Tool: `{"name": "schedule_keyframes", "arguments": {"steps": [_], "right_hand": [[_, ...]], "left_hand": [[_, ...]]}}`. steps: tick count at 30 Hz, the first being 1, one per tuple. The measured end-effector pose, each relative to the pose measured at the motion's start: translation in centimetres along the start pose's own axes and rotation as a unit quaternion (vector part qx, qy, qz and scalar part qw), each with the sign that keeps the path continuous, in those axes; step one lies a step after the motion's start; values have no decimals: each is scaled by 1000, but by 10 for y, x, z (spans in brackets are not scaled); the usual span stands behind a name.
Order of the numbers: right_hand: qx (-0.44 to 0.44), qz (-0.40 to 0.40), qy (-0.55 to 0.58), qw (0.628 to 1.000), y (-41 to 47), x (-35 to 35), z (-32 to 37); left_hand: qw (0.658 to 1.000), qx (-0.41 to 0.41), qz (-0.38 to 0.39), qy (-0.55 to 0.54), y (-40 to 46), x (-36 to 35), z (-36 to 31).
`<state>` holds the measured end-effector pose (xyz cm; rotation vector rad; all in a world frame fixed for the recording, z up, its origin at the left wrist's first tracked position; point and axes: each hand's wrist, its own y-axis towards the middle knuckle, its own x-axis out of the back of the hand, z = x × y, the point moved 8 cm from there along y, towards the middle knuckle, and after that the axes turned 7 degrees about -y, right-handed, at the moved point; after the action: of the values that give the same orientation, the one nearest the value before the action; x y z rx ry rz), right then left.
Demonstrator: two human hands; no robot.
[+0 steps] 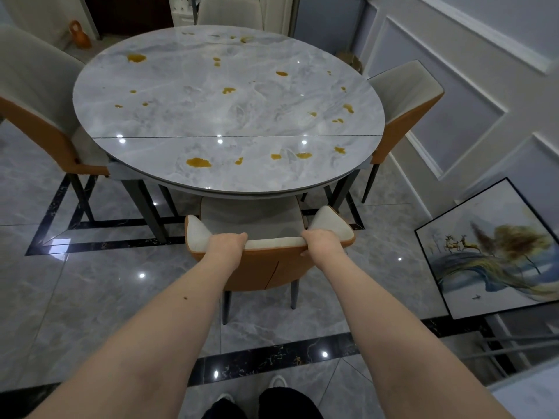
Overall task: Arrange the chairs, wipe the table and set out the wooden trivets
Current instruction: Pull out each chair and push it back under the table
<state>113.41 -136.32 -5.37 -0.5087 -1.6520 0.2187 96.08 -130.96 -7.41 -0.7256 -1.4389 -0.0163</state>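
Four chairs with pale grey upholstery and orange backs stand around one round, grey marble-patterned surface: the near chair at its near edge, its seat partly under the rim; a left chair at its left edge; a right chair at its right edge; and a far chair beyond its far edge, of which only the pale backrest shows. Two bare hands grip the top rail of the near chair's backrest. The left hand is closed over the rail left of centre; the right hand is closed over it right of centre, fingers curled to the front and thumb on the orange back. Some twenty amber-yellow spill patches are scattered across the surface. One framed landscape picture leans against the wall to the right of the surface. One orange vase stands on the floor beyond its far left edge.
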Motion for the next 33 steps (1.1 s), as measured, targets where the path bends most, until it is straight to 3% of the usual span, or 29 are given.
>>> {"name": "schedule_keyframes", "arguments": {"steps": [12, 33], "right_hand": [[9, -30, -29, 999, -3, 4, 2], [-10, 0, -20, 1000, -2, 2, 4]], "left_hand": [[1000, -12, -23, 17, -3, 4, 0], [1000, -17, -16, 16, -3, 5, 4]]}}
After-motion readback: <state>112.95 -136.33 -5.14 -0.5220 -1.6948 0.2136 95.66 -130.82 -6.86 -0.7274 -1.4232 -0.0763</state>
